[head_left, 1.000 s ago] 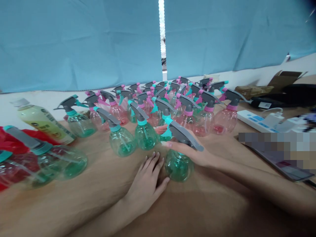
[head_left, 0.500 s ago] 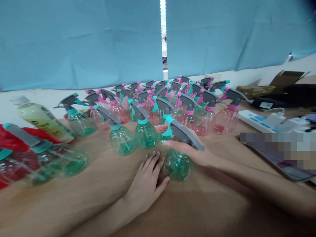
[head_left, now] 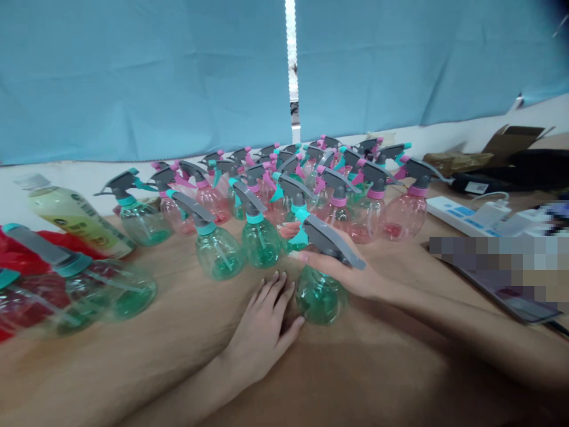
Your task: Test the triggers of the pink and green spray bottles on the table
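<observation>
The right hand [head_left: 344,267] was closed around the grey and teal sprayer head of a green spray bottle [head_left: 320,296], its fingers curled around the head in a full grip rather than a pinch. The bottle stood nearly upright with its round body below the hand, though I could not tell whether its base touched the tabletop [head_left: 186,308]. The left hand [head_left: 262,325] lay palm down on the tabletop just left of the bottle, its fingers spread and holding nothing, with the thumb [head_left: 296,328] just beside the bottle's lower side. Just behind and left of the bottle stood two more green bottles [head_left: 217,253], upright and apart from each other. Farther behind it, a dense crowd of upright pink bottles [head_left: 404,216] and green bottles filled the table, their trigger heads pointing various ways. Well left of it, two green bottles [head_left: 122,290] lay on their sides beside a red plastic bag [head_left: 26,249], with a yellow drink bottle [head_left: 75,216] just behind them. To its right lay a white power strip [head_left: 457,216], and a pixelated patch [head_left: 493,264] hid whatever lay there. Beyond it all hung a blue curtain [head_left: 133,77].
</observation>
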Action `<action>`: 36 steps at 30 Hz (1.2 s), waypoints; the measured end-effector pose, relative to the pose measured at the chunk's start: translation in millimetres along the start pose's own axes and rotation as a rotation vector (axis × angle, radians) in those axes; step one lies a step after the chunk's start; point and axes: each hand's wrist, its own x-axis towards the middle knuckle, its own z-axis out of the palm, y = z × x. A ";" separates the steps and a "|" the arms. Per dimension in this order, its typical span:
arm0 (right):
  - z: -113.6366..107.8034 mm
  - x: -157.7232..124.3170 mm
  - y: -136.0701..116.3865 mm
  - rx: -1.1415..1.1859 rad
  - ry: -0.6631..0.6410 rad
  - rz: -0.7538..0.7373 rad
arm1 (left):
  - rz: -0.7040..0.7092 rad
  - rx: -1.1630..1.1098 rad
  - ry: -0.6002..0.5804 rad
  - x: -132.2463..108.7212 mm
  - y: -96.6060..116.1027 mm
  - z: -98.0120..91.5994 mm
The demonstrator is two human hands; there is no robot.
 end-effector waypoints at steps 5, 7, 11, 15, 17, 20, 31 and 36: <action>-0.6 0.9 0.9 -0.016 -0.008 -0.017 | -0.001 0.013 -0.018 0.4 1.1 -1.4; -0.3 1.4 0.6 -0.014 -0.013 -0.018 | -0.001 0.016 -0.022 0.2 1.3 -1.7; 0.7 1.5 -2.4 -0.055 -0.003 0.001 | -0.005 0.023 -0.028 0.1 0.6 -1.5; 0.4 0.9 -5.1 -0.194 0.001 0.002 | -0.004 0.015 -0.021 -0.3 -0.2 0.5; 0.0 0.2 -6.4 -0.253 0.023 -0.009 | -0.004 0.005 -0.011 -0.6 -0.4 1.8; 0.7 -1.6 -11.9 -0.324 0.059 -0.016 | -0.006 -0.017 0.008 -0.8 -0.3 2.7; 4.8 -2.4 -19.0 -0.193 0.028 0.034 | -0.009 -0.061 -0.008 -1.7 -0.2 -2.2; 13.5 -1.3 -13.5 -0.204 0.059 0.006 | -0.023 -0.177 0.026 -9.3 3.7 -1.5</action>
